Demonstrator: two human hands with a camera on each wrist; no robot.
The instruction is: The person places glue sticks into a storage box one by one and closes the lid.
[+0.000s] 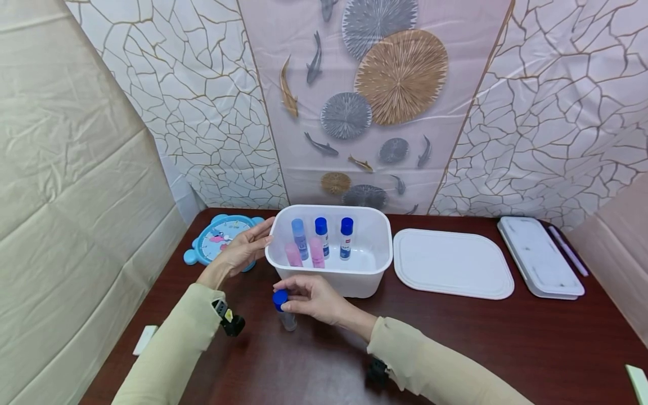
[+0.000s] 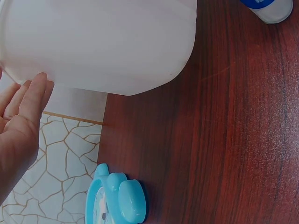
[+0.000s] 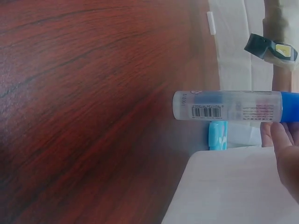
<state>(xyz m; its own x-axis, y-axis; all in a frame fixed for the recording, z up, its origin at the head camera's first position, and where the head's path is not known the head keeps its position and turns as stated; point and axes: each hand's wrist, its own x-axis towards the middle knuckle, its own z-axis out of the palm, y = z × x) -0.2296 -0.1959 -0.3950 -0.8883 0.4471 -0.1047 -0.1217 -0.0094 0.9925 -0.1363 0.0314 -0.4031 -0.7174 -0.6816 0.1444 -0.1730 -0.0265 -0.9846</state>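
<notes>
My right hand (image 1: 319, 298) pinches a clear glue stick (image 1: 287, 320) by its blue cap, in front of the white plastic bin (image 1: 359, 281). In the right wrist view the barcode side of this glue stick (image 3: 229, 106) shows. My left hand (image 1: 240, 250) touches the bin's left end near the rim with its fingers straight; the left wrist view shows these fingertips against the bin's outer wall (image 2: 107, 46). Inside the bin stand two white glue sticks with dark blue caps (image 1: 346, 239), a light blue tube (image 1: 300, 239) and two pink tubes (image 1: 316, 253).
A light blue animal-shaped clock (image 1: 206, 242) lies behind my left forearm. Right of the bin are a flat white lid (image 1: 453, 263), a long white case (image 1: 539, 256) and a purple pen (image 1: 569, 251). Small pale blocks lie near the left edge (image 1: 145, 340) and right edge (image 1: 637, 382).
</notes>
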